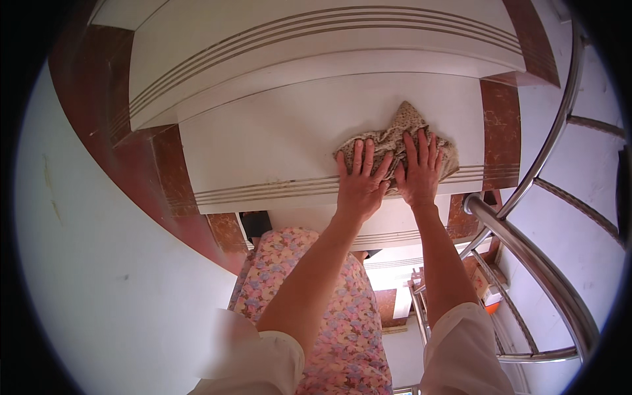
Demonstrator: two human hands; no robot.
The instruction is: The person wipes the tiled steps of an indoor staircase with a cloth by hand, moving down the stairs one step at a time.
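A crumpled brown patterned cloth (407, 118) lies on a cream stair tread (276, 125), right of its middle and near the grooved front edge. My left hand (361, 187) rests flat on the cloth's left part, fingers stretched and apart. Beside it, my right hand (418, 174) presses on the cloth's right part, its fingers extended as well. Both palms face down, and neither hand wraps round the cloth. The parts of the cloth beneath the hands are hidden.
Another step (322, 39) with a grooved edge rises beyond. Red-brown stone borders (501, 125) flank the treads. A metal railing (540, 243) curves along the right, and a pale wall (118, 250) stands at left. Pink floral fabric (342, 329) hangs below my arms.
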